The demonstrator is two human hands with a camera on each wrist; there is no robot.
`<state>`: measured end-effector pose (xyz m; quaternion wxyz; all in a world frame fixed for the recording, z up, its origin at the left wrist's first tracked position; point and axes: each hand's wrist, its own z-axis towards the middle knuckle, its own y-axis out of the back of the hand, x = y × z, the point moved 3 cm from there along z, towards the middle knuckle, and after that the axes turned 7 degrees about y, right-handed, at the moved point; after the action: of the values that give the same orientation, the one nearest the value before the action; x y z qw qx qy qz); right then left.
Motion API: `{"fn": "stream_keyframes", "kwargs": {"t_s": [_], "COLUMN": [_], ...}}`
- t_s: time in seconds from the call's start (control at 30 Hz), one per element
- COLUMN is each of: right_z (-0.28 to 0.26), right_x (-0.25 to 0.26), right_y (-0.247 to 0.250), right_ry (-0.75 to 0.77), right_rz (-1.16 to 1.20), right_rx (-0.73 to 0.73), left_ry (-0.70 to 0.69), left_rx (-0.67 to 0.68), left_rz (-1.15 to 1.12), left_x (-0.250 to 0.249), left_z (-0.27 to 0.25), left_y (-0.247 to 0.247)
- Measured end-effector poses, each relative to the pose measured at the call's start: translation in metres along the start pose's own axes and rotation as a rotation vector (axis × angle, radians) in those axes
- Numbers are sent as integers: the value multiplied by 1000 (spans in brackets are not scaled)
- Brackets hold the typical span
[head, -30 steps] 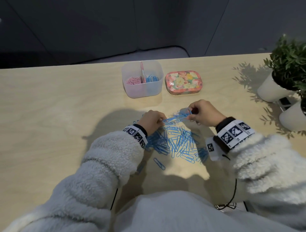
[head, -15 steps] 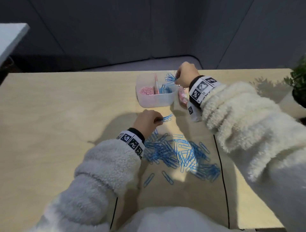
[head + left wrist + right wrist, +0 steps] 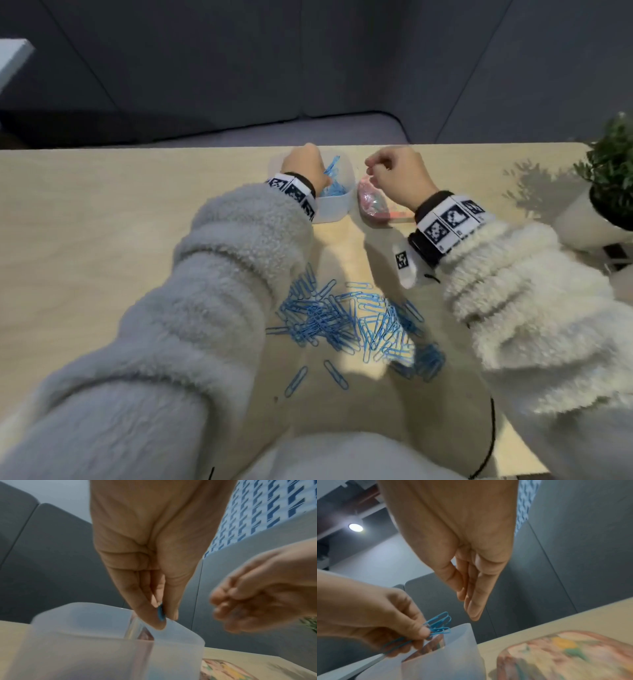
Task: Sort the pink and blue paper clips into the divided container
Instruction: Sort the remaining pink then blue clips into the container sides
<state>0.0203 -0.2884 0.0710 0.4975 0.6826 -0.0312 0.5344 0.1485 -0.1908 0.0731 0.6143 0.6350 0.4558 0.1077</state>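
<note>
The translucent divided container (image 3: 334, 214) stands at the table's far side, with blue clips in its right compartment; my left arm hides its left half. My left hand (image 3: 320, 174) hovers over it and pinches a few blue paper clips (image 3: 439, 625) between thumb and fingers just above the rim (image 3: 180, 631). My right hand (image 3: 373, 168) hangs just right of the container, above a patterned tin, fingers relaxed and holding nothing (image 3: 471, 608). A loose pile of blue paper clips (image 3: 352, 325) lies on the table nearer to me, between my forearms.
A pink floral tin (image 3: 373, 205) sits right beside the container, under my right hand. A potted plant in a white pot (image 3: 606, 192) stands at the table's right edge. The table's far edge (image 3: 205, 148) runs just behind the container.
My right hand let its blue clips go into the container and drew back to the right. My left hand rose from the pile to the container, carrying blue clips.
</note>
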Motion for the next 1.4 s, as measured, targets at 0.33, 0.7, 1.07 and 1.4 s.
{"fn": "stream_keyframes", "kwargs": {"t_s": [0.33,0.7,1.07,1.4], "right_z": [-174,-239,-218,-187], "right_x": [-88,-111,-92,-83], "right_y": [38,-2,-1,-40], "right_ry": [-162,-102,-136,-29], "right_rz": [-314,-244,-352,-379], "right_rx": [444,372,388,279], "left_ry": [-152,-586,-627,-488], "left_rx": [-80,389,348,338], "left_rz": [55,320,369,289], "left_x": [-18,23,29,14], "left_z": [-1,-110,-135,-124], "left_y": [-13,-124,-127,-128]}}
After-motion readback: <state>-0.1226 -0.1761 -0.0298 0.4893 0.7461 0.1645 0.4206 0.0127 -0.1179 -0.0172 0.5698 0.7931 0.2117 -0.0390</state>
